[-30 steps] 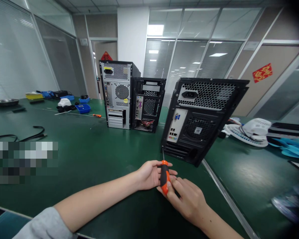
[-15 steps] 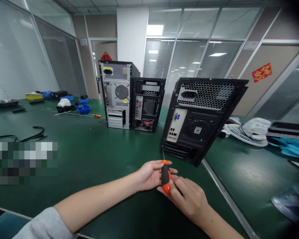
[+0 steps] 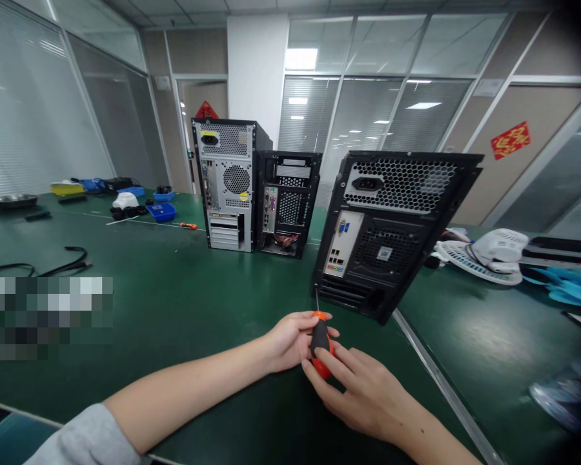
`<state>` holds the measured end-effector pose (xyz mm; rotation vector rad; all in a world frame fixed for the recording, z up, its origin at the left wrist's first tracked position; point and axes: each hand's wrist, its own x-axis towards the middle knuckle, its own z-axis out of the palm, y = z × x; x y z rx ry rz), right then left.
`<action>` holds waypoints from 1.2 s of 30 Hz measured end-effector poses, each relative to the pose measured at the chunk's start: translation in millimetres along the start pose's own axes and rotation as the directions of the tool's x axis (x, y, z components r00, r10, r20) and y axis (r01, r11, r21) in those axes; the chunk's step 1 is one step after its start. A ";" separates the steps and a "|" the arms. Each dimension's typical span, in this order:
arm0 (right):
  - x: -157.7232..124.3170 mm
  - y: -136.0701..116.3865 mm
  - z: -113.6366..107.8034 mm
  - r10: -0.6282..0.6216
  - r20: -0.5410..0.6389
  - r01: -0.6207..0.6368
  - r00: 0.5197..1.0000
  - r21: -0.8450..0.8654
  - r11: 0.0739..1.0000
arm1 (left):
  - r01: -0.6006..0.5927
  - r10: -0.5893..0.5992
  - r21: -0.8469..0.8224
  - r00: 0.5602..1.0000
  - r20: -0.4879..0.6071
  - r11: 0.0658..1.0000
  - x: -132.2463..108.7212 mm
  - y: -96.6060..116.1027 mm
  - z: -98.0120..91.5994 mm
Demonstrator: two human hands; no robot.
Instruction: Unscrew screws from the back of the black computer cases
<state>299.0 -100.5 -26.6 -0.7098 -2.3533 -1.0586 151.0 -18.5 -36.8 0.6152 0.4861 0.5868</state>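
An orange and black screwdriver (image 3: 321, 336) points away from me, its thin shaft reaching the lower left corner of a black computer case (image 3: 397, 239). Whether its tip sits on a screw is too small to see. My left hand (image 3: 293, 341) holds the front of the handle between thumb and fingers. Around the rear of the handle are the thumb and fingers of my right hand (image 3: 358, 391). The case stands with its back panel towards me, showing a power socket, ports and a honeycomb grille.
Two more computer cases, a grey-backed one (image 3: 230, 187) and a smaller black one (image 3: 288, 203), stand further back. Blue trays (image 3: 161, 212) and a second screwdriver (image 3: 188, 226) lie at the back left. Fan parts (image 3: 496, 255) are on the right. A metal strip (image 3: 433, 374) crosses the green table.
The fingers of my right hand have shifted on the handle, the index finger now lying further over its top. The handle appears turned. My left hand and the case have hardly moved.
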 end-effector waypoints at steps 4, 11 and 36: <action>0.5 2.2 -1.3 -0.017 0.024 0.017 1.000 -0.001 1.000 | -0.012 0.012 0.012 1.000 0.008 1.000 0.7 -0.8 -0.5; -3.0 3.6 -1.9 -0.084 0.117 0.086 0.990 -0.011 0.996 | -0.023 0.024 0.039 0.999 -0.032 0.999 0.1 -0.6 1.7; 4.1 6.7 -5.0 -0.060 0.090 0.059 0.994 0.020 0.998 | -0.061 0.076 0.144 0.992 -0.103 0.988 -7.0 0.0 10.6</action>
